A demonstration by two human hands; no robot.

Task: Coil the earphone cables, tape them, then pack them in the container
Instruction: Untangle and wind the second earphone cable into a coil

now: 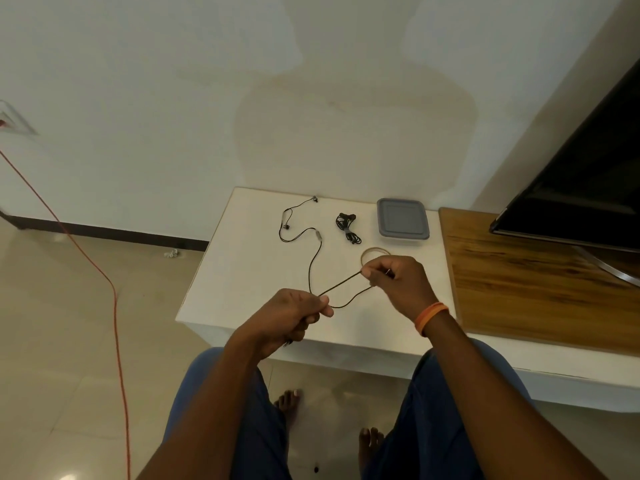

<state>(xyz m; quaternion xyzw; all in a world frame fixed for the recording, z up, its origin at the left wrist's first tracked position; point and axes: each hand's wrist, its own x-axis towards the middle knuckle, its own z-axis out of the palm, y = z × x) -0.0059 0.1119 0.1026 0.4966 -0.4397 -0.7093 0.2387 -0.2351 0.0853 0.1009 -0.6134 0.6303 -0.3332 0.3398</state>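
The left hand [292, 315] has its fingers curled and pinches the black earphone cable [313, 268]. The right hand [394, 278] pinches the same cable a little way off, so a loop hangs between the two hands above the white table [249, 271]. The rest of the cable lies on the table. A coiled earphone [347, 228] sits beside the gray container [402, 218], which has its lid on. A tape roll [372, 252] lies just behind the right hand.

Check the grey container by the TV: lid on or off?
On. The grey lid sits flat over the container, covering its whole top. No coiled earphones are inside that can be seen; they lie beside it on the table.
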